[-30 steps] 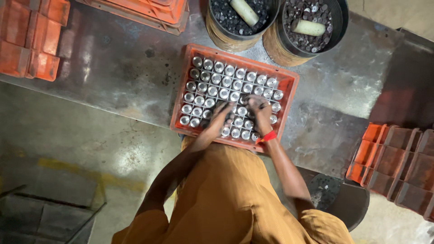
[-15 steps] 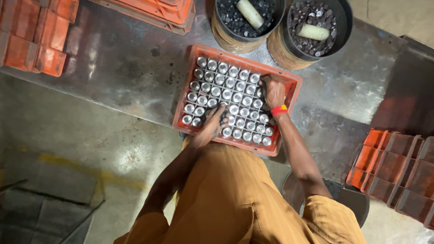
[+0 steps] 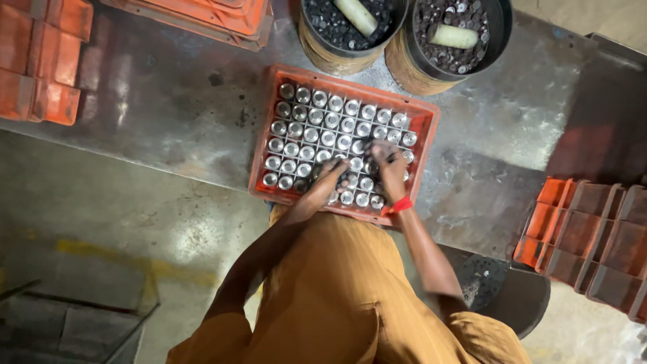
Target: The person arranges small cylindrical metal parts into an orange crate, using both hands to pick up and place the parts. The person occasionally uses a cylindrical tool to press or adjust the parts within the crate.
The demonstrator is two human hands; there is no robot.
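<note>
Hands over a crate of metal cylinders.

Both hands rest on the near rows of cylinders (image 3: 323,135) standing upright, long axes vertical, round tops facing the camera, in an orange crate (image 3: 431,128) on the tabletop (image 3: 168,114). The left hand (image 3: 323,185) lies with fingers curled loosely onto the tops at the crate's near middle; the right hand (image 3: 389,172), red band at its wrist, sits just beside it, fingers bent down among the cylinders. Blur hides whether either grips one. Two dark buckets (image 3: 404,61) stand beyond the crate.
</note>
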